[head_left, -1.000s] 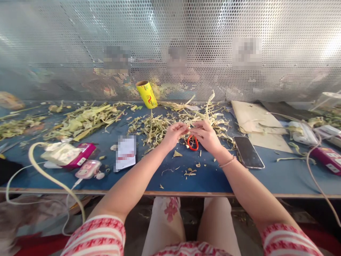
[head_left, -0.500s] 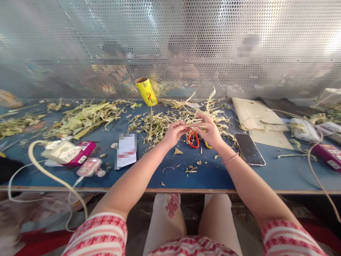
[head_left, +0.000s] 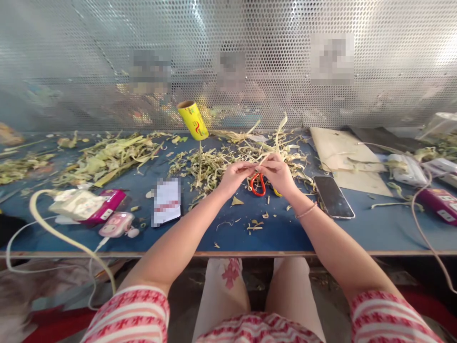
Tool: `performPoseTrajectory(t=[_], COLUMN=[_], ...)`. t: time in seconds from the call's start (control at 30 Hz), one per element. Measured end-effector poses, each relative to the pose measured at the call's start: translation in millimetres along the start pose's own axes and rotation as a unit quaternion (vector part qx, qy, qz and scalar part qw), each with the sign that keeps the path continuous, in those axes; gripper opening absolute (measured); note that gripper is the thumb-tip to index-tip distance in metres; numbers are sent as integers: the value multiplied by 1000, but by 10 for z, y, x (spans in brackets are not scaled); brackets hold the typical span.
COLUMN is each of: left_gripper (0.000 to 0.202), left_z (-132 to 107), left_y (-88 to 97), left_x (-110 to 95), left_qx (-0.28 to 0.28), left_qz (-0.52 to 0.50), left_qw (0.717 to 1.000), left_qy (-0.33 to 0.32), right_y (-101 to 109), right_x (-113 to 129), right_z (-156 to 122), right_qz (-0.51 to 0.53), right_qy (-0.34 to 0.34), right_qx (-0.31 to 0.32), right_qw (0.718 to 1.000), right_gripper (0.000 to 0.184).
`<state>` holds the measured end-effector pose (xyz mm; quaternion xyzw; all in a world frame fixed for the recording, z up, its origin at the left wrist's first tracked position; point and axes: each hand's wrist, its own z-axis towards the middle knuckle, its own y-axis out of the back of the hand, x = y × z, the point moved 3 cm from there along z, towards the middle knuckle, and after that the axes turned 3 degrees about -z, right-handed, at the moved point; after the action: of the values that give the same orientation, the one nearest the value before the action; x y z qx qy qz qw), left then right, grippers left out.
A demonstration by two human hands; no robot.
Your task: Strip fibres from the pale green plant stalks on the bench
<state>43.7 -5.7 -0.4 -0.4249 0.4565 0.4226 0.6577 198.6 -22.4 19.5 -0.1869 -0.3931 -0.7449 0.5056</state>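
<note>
My left hand (head_left: 235,177) and my right hand (head_left: 278,175) meet fingertip to fingertip above the middle of the table. Both are closed in a pinch on a thin, pale strip of dried leaf, mostly hidden by the fingers. Just beneath them lies a red loop handle (head_left: 257,186), like that of scissors; its other end is covered. A bit of yellow (head_left: 277,192) shows under my right hand. Behind my hands spreads a heap of curled dried leaf strips (head_left: 214,164).
A yellow cardboard tube (head_left: 194,123) stands tilted on a thin stick. Leaf strips (head_left: 114,155) lie at left. A blurred white card (head_left: 167,200), power strip (head_left: 74,205) with cables, pink case (head_left: 117,225), phone (head_left: 333,197) and brown paper (head_left: 352,157) lie around. A perforated metal panel (head_left: 278,62) rises behind.
My right hand's fingers, spread out before, have drawn in to a pinch against my left fingertips. The whole view has shifted slightly.
</note>
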Motion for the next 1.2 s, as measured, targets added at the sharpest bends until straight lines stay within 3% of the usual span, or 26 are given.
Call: performPoseTrajectory(t=[0.17,0.27,0.43,0.57,0.93,1.2], left_gripper=[27,26,30,31,18,18], left_z=[-41,-41,-1,13,-26,-15], left_y=[-51,-48,1,21,-14,-21], left_x=[-60,-44,46,56,-13,23], left_qx=[26,13,-32,-60,-48,-16], left_qz=[74,96,8,-58,-56,-23], left_qw=[996,994,999,996,997,999], left_qy=[-39,-50,4,33,28,19], right_y=[-5,0,19,-8,-47,-98], right_x=[-10,-2,16,40,77,-32], right_z=[9,9,6,-15,-55,-17], right_qz=[21,15,77,125,221,249], right_qy=[-30,-43,-64,-58,-29,-105], right_qx=[-9,-13,-12,-15,-45,-1], right_qw=[999,999,995,990,974,963], right_gripper=[31,29,17,18,40,37])
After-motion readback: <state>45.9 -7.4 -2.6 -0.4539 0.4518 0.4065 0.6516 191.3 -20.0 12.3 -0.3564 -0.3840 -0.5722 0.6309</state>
